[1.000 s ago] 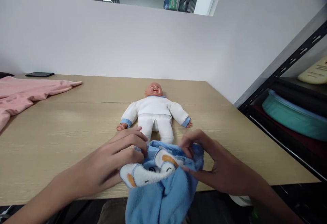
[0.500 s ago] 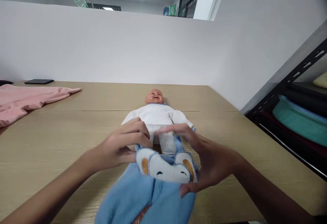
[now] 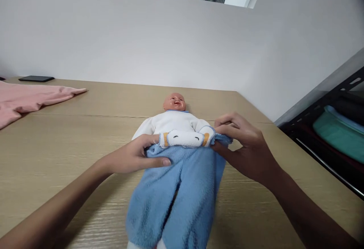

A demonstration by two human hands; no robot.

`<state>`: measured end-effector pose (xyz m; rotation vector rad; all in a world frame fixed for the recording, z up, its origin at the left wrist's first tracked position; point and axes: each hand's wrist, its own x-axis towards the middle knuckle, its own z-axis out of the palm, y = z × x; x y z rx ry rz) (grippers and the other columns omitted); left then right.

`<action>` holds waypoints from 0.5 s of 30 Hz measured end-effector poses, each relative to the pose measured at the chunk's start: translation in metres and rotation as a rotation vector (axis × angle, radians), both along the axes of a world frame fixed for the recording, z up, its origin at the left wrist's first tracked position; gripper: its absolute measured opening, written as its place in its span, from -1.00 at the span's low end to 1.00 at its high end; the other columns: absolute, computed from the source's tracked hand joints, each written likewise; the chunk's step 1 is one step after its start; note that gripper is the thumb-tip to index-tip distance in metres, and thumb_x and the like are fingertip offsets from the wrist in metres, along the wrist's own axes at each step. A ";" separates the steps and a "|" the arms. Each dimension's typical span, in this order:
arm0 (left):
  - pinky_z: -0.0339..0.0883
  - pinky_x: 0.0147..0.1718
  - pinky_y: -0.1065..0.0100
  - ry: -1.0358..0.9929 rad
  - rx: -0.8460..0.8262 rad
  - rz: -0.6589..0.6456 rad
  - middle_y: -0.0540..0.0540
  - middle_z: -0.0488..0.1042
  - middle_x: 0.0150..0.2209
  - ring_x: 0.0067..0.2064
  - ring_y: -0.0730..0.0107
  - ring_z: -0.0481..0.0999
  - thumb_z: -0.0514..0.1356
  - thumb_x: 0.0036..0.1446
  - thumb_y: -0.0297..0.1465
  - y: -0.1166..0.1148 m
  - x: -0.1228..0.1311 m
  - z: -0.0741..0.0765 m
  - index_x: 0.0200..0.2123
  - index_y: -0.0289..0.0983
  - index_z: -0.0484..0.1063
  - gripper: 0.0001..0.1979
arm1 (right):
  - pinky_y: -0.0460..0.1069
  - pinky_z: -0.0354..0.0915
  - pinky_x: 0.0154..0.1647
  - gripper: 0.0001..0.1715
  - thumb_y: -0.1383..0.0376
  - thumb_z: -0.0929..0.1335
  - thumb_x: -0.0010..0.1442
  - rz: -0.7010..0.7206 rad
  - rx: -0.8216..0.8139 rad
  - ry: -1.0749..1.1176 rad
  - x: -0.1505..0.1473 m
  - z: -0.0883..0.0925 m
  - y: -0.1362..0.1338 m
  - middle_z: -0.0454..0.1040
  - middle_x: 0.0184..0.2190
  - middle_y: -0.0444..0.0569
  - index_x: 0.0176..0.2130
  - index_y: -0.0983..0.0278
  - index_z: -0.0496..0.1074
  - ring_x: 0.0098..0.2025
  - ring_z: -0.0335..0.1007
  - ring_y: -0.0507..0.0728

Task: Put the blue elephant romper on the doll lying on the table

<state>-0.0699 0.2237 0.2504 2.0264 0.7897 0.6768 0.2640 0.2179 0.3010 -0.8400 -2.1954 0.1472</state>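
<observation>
A baby doll [image 3: 174,102] in a white long-sleeved top [image 3: 173,122] lies face up on the table, head away from me. Fluffy blue trousers [image 3: 182,188] cover its legs up to the waist; a white animal-face patch with orange ears runs along their top. My left hand [image 3: 142,153] grips the waistband at the left, fingers tucked inside and thumb outside. On the right, my right hand [image 3: 241,143] pinches the waistband edge and holds it out from the doll's body. White fabric shows at the trouser bottoms near the lower picture edge.
A pink garment [image 3: 34,99] lies on the wooden table [image 3: 91,143] at the left, with a flat black device [image 3: 36,79] behind it. A white partition [image 3: 127,36] borders the far edge. Black shelving [image 3: 318,139] with folded green cloth [image 3: 338,131] stands at the right.
The trousers have moved up the doll's legs to its waist, covering the white lower clothing. Both hands went up with the waistband, and my right hand now pinches its right edge.
</observation>
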 end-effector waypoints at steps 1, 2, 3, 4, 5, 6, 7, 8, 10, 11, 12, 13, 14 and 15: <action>0.44 0.26 0.13 -0.009 0.014 0.010 -0.09 0.64 0.08 0.16 0.07 0.55 0.35 0.42 -0.05 -0.001 0.000 -0.001 0.18 -0.19 0.61 -0.56 | 0.05 0.42 -0.02 -0.83 0.16 0.52 0.41 0.047 -0.102 -0.032 0.000 0.002 0.003 0.58 0.00 0.05 -0.05 0.18 0.62 -0.01 0.55 0.21; 0.45 0.23 0.16 -0.027 0.032 0.031 -0.10 0.63 0.05 0.12 0.10 0.55 0.32 0.44 -0.04 -0.001 -0.001 -0.002 0.14 -0.21 0.61 -0.58 | 0.06 0.43 0.05 -0.68 0.10 0.55 0.38 0.105 -0.231 -0.067 -0.001 0.005 0.007 0.59 0.08 0.06 0.05 0.16 0.61 0.06 0.56 0.24; 0.46 0.17 0.19 -0.044 0.051 0.056 -0.11 0.62 0.02 0.07 0.13 0.54 0.30 0.45 -0.02 -0.002 -0.001 -0.005 0.10 -0.24 0.60 -0.57 | 0.07 0.44 0.11 -0.50 0.03 0.58 0.34 0.166 -0.370 -0.103 -0.003 0.008 0.011 0.58 0.16 0.05 0.17 0.14 0.57 0.14 0.56 0.26; 0.47 0.11 0.22 -0.061 0.070 0.084 -0.12 0.60 -0.01 0.02 0.16 0.53 0.29 0.45 0.00 -0.002 -0.001 -0.007 0.07 -0.26 0.58 -0.56 | 0.08 0.44 0.17 -0.32 -0.04 0.60 0.29 0.230 -0.493 -0.139 -0.006 0.011 0.015 0.57 0.20 0.04 0.27 0.12 0.52 0.19 0.54 0.29; 0.47 0.05 0.25 -0.077 0.087 0.115 -0.11 0.59 -0.05 -0.03 0.19 0.52 0.27 0.46 0.02 -0.003 0.000 -0.010 0.04 -0.28 0.56 -0.54 | 0.09 0.43 0.21 -0.22 -0.09 0.61 0.25 0.300 -0.586 -0.175 -0.011 0.013 0.018 0.58 0.20 0.02 0.31 0.11 0.50 0.22 0.53 0.30; 0.47 0.01 0.27 -0.091 0.100 0.146 -0.11 0.56 -0.07 -0.05 0.21 0.50 0.26 0.46 0.03 -0.003 0.001 -0.013 0.02 -0.29 0.54 -0.53 | 0.10 0.43 0.23 -0.22 -0.11 0.62 0.22 0.366 -0.652 -0.211 -0.017 0.014 0.021 0.60 0.14 -0.01 0.27 0.12 0.52 0.20 0.53 0.29; 0.46 0.00 0.28 -0.109 0.110 0.175 -0.10 0.55 -0.09 -0.05 0.21 0.50 0.25 0.46 0.04 -0.004 0.003 -0.016 0.01 -0.29 0.53 -0.52 | 0.10 0.44 0.21 -0.31 -0.12 0.63 0.19 0.418 -0.702 -0.249 -0.025 0.013 0.022 0.62 0.03 -0.05 0.16 0.14 0.58 0.12 0.54 0.27; 0.46 0.00 0.28 -0.132 0.120 0.199 -0.10 0.53 -0.10 -0.05 0.21 0.49 0.25 0.46 0.06 -0.004 0.004 -0.017 -0.01 -0.29 0.51 -0.52 | 0.08 0.46 0.13 -0.42 -0.11 0.64 0.17 0.456 -0.749 -0.284 -0.033 0.012 0.022 0.60 -0.13 -0.10 -0.01 0.17 0.62 0.00 0.54 0.23; 0.47 0.04 0.27 -0.172 0.133 0.228 -0.10 0.53 -0.09 -0.03 0.21 0.50 0.24 0.46 0.06 -0.005 0.007 -0.019 0.01 -0.28 0.50 -0.51 | 0.01 0.47 -0.13 -0.53 -0.07 0.65 0.17 0.478 -0.822 -0.291 -0.049 0.008 0.016 0.46 -0.37 -0.19 -0.27 0.20 0.54 -0.26 0.43 0.13; 0.48 0.05 0.27 -0.182 0.133 0.226 -0.10 0.54 -0.08 -0.03 0.22 0.51 0.23 0.47 0.06 -0.005 0.006 -0.018 0.01 -0.29 0.50 -0.51 | -0.02 0.44 -0.22 -0.54 -0.04 0.64 0.17 0.472 -0.842 -0.257 -0.056 0.005 0.012 0.41 -0.40 -0.21 -0.28 0.20 0.51 -0.31 0.36 0.10; 0.49 0.03 0.27 -0.182 0.121 0.205 -0.10 0.55 -0.10 -0.06 0.23 0.51 0.22 0.46 0.07 -0.005 0.005 -0.017 -0.01 -0.29 0.51 -0.50 | -0.03 0.41 -0.26 -0.57 0.00 0.63 0.18 0.466 -0.848 -0.209 -0.061 0.002 0.008 0.41 -0.39 -0.21 -0.25 0.20 0.50 -0.32 0.33 0.09; 0.51 -0.01 0.27 -0.170 0.091 0.165 -0.09 0.56 -0.12 -0.10 0.24 0.52 0.22 0.45 0.09 -0.005 0.002 -0.015 -0.03 -0.29 0.53 -0.48 | -0.03 0.40 -0.26 -0.62 0.05 0.61 0.20 0.467 -0.848 -0.157 -0.064 0.000 0.004 0.43 -0.35 -0.18 -0.18 0.20 0.52 -0.30 0.33 0.09; 0.53 -0.06 0.27 -0.153 0.047 0.107 -0.09 0.58 -0.16 -0.13 0.24 0.53 0.25 0.41 0.12 -0.006 -0.002 -0.013 -0.07 -0.29 0.55 -0.46 | -0.03 0.41 -0.23 -0.66 0.11 0.57 0.23 0.471 -0.849 -0.104 -0.066 -0.003 0.002 0.47 -0.30 -0.15 -0.10 0.21 0.53 -0.26 0.34 0.10; 0.54 -0.10 0.28 -0.133 -0.004 0.037 -0.08 0.59 -0.20 -0.17 0.24 0.55 0.31 0.34 0.15 -0.006 -0.007 -0.010 -0.10 -0.30 0.57 -0.43 | -0.03 0.41 -0.19 -0.66 0.17 0.53 0.25 0.476 -0.857 -0.059 -0.066 -0.004 0.000 0.49 -0.26 -0.12 -0.02 0.22 0.53 -0.23 0.35 0.11</action>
